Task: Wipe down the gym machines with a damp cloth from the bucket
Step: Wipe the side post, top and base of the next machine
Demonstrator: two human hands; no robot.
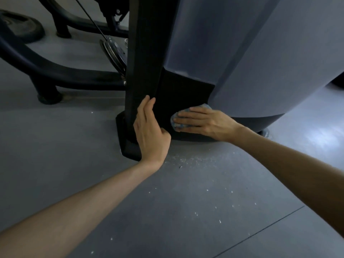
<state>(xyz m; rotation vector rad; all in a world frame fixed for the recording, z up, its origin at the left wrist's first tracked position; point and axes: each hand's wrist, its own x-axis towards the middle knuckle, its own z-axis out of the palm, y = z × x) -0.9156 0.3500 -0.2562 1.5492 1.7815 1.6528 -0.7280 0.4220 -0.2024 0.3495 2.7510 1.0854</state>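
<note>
Blue cloth (pixel 174 122) is down low on the machine, flat against the black lower panel (pixel 183 94) just above the floor, and only its crumpled edges peek out around the hand covering it. That's the right hand (pixel 202 121) on top, palm down, fingers (pixel 186 114) straight and spread, pressing the cloth to the panel rather than gripping it. The arm reaches in long from the right edge, wrist level. The left hand (pixel 150 133) stands on edge just beside it, fingers straight and together, pointing up, laid against the corner where the panel meets the black upright column (pixel 143 53), and it holds nothing. The forearm comes up from the bottom left.

Above the panel rises a big smooth grey shroud (pixel 223 43). At the foot of the column sits a dark angular base block (pixel 128 144) on the floor. To the left there are curved dark frame tubes (pixel 37 62), a metal pulley (pixel 111 51) with a thin cable (pixel 89 17) running up from it, and a round weight plate (pixel 20 27) in the far corner.

The grey floor (pixel 186 202) is dull and dimly lit, scattered with white specks (pixel 186 161) thickest near the left wrist, with a dark seam (pixel 260 231) running diagonally at lower right
</note>
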